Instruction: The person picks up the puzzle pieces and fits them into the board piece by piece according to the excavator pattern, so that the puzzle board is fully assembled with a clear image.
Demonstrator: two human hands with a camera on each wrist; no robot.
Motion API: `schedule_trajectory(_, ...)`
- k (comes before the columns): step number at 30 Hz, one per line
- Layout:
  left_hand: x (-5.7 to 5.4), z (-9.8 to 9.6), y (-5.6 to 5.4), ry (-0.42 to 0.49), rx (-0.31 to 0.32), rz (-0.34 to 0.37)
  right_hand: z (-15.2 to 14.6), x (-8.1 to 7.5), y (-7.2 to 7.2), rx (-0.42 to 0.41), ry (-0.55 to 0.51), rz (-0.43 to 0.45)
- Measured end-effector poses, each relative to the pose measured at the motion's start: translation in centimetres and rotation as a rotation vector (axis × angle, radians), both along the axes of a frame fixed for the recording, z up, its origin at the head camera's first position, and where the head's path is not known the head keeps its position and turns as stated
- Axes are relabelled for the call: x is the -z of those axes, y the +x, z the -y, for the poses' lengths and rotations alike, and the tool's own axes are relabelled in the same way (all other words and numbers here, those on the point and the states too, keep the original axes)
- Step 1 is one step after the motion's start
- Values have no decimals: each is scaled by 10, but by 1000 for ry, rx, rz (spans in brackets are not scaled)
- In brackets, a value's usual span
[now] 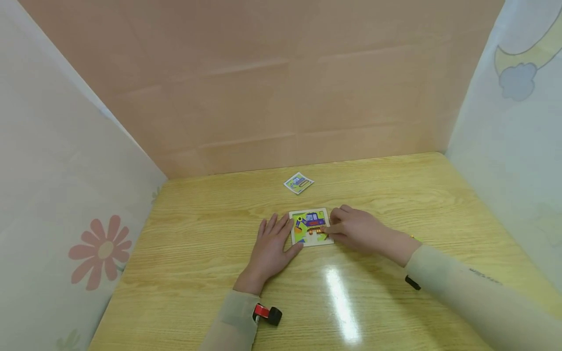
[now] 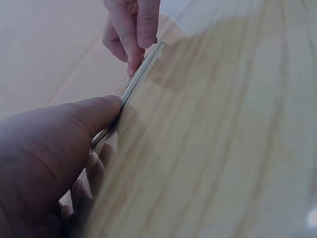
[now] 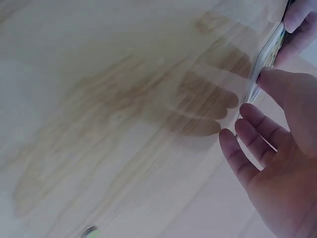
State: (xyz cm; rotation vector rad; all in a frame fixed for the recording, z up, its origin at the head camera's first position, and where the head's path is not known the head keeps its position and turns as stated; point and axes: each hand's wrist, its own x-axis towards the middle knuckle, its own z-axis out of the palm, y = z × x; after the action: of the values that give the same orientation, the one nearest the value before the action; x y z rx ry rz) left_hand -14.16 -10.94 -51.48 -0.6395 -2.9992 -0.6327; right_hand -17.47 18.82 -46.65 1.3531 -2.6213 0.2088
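A small rectangular jigsaw puzzle board (image 1: 319,243) lies flat on the table, with a purple vehicle on green and a pale rim. At its left side rests my left hand (image 1: 271,249), its fingers straight along that edge and its thumb at the near corner. The left wrist view shows the left thumb (image 2: 96,113) touching the board's edge. My right hand (image 1: 361,231) reaches in from the right, one extended finger pressing the lower right of the picture. In the right wrist view, the right hand's (image 3: 285,171) other fingers are loosely bent and hold nothing.
Beyond the board lies a small square card (image 1: 299,183) with a similar vehicle picture, turned at an angle. The wooden table (image 1: 210,243) ends at a tan back wall (image 1: 281,97), with pale patterned panels (image 1: 48,161) on both sides.
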Motion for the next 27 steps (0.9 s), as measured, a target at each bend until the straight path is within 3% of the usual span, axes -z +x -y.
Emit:
schedule_trajectory(11, -1, -1, 0, -15, -4, 14, -12, 0, 6, 57, 11, 110)
schedule_trajectory(19, -3, -3, 0, 2, 6, 13, -29, -3, 7, 190, -153, 300)
schedule_trajectory(27, -2, -1, 0, -1, -2, 15, -57, -23, 4, 261, -268, 371)
